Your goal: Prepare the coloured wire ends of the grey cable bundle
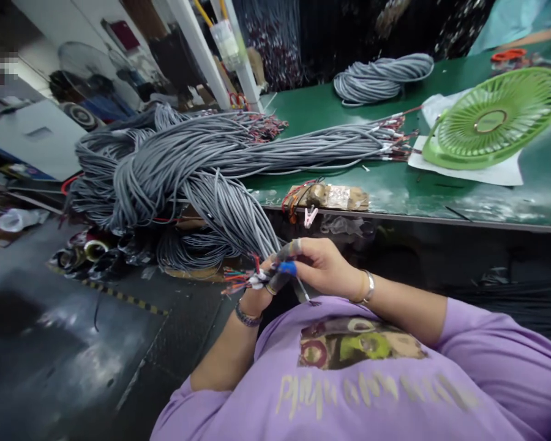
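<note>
My left hand [257,297] is closed around the end of a bundle of grey cables [239,208], and the bundle's stripped coloured wires [239,280] stick out to the left of it. Pressed up against it, my right hand [326,266] pinches a single grey cable [304,291], whose dark frayed tip points down toward my purple shirt. Grey tape wraps some of my fingers, and a blue cover sits on my right thumb. Where the two hands meet, my fingers partly hide the cables.
A large heap of grey cables [165,147] lies over the green table [303,107]. Further right stand a green fan [491,122] and a coiled cable [381,79]. At the table's front edge are a taped cardboard piece [337,197] and a pale clip [310,217].
</note>
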`<state>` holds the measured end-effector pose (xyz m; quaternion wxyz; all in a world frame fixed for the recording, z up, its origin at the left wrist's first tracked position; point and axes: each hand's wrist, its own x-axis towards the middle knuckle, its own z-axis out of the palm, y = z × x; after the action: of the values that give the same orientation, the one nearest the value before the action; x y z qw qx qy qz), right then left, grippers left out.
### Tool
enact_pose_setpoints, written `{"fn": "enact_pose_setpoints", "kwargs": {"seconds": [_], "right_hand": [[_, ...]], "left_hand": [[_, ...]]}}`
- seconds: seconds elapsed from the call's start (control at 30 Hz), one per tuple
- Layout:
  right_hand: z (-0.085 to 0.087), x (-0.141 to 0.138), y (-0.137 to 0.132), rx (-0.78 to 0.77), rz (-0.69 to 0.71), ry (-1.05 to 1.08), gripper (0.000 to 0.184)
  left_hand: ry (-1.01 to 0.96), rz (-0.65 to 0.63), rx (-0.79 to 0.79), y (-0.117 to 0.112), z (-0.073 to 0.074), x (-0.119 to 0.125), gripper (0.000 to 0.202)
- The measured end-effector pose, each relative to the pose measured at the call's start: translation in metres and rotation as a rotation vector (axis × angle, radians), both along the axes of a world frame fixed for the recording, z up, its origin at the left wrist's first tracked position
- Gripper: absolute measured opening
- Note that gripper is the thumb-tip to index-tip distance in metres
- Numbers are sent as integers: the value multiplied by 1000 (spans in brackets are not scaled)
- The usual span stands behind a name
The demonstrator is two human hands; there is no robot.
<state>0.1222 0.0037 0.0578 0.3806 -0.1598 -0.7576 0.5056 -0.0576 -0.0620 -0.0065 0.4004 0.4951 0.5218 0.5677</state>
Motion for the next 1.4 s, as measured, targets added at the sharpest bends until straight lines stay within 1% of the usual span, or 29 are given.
{"fn": "enact_pose_setpoints", "kwargs": {"seconds": [0.07, 0.13, 0.17, 0.2, 0.23, 0.27, 0.3, 0.37, 0.4, 0.47, 0.6, 0.7, 0.77, 0.83, 0.93, 1.0, 1.07, 1.13, 1.2, 1.23, 1.3, 1.4], "right_hand": [[4, -9, -1, 15, 36, 32, 15], [-5, -15, 0, -11, 58, 97, 17], [-13, -18, 1, -35, 45, 118, 18], [-23, -20, 3, -62, 19, 117, 17], [-34, -22, 4, -61, -15, 99, 15], [-45, -24, 5, -35, -31, 37, 11], [-55, -26, 6, 16, -34, -26, 7], [-70, -30, 8, 166, -5, -135, 11], [-75, -33, 9, 223, 4, -171, 14], [-79, -36, 11, 297, 16, -215, 16], [-79, -37, 16, 389, 82, -241, 14], [-77, -33, 19, 453, 72, -258, 4], [-76, -28, 21, 472, 52, -243, 9], [-75, -21, 23, 449, 19, -203, 11], [-78, -8, 26, 363, -60, -161, 10], [-84, 0, 29, 301, -102, -167, 13], [-92, 6, 31, 199, -124, -171, 21], [-99, 7, 31, 84, -120, -157, 28], [-104, 4, 31, 25, -92, -176, 33], [-106, 1, 30, 26, -69, -204, 34], [-109, -7, 28, 69, -12, -289, 33], [-109, -16, 27, 134, 30, -445, 26]], "left_hand": [[-13, 140, 83, -1, -4, 1, 32], [-159, 286, 193, -3, -2, 4, 33], [-194, 307, 212, -4, 0, 6, 34], [-208, 302, 209, -5, 4, 8, 36], [-244, 295, 235, -6, 9, 10, 38], [-270, 280, 251, -7, 13, 11, 39], [-301, 275, 267, -7, 17, 12, 39], [-359, 266, 277, -8, 24, 13, 38], [-383, 262, 274, -8, 25, 13, 38], [-410, 257, 259, -7, 26, 13, 38], [-382, 266, 230, -5, 23, 13, 37], [-370, 278, 200, -4, 22, 12, 39], [-359, 278, 181, -4, 21, 10, 41], [-319, 253, 141, -5, 21, 4, 42], [-284, 222, 86, -8, 22, -11, 34], [-372, 241, 108, -10, 27, -22, 32], [-503, 247, 113, -10, 33, -31, 31], [-587, 249, 109, -7, 38, -33, 30], [-568, 262, 103, -2, 41, -27, 29], [-528, 283, 105, 2, 42, -21, 30], [-481, 237, 57, 11, 40, -6, 36], [-429, 170, 57, 26, 37, 15, 36]]}}
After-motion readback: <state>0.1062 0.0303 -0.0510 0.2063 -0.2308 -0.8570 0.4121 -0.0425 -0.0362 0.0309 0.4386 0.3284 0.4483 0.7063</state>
